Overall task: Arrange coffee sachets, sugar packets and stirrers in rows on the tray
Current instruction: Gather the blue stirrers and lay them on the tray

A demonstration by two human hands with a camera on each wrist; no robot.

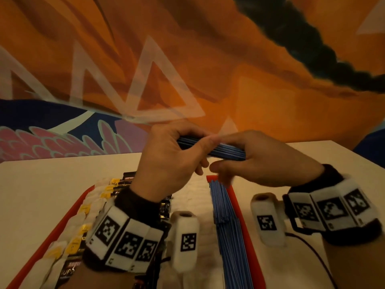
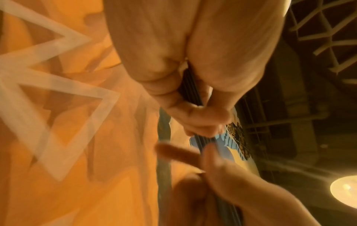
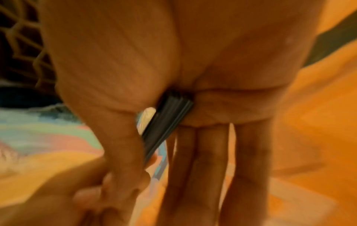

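Note:
Both hands hold a bundle of blue stirrers [image 1: 226,152] in the air above the far end of the red tray [image 1: 234,195]. My left hand [image 1: 187,151] curls round the bundle's left end. My right hand [image 1: 239,161] pinches its right end, with the index finger stretched along the top. In the left wrist view the left fingers [image 2: 195,114] wrap the dark stirrers [image 2: 191,85]. In the right wrist view the stirrers [image 3: 170,116] sit between thumb and palm. On the tray lie a row of blue stirrers [image 1: 228,230], black coffee sachets [image 1: 71,268] and white packets with yellow labels [image 1: 87,207].
The tray lies on a pale table [image 1: 41,195] that ends against a painted orange and blue wall [image 1: 229,69]. White packets [image 1: 198,195] fill the tray's middle strip. A dark cable [image 1: 312,253] runs over the table under my right wrist.

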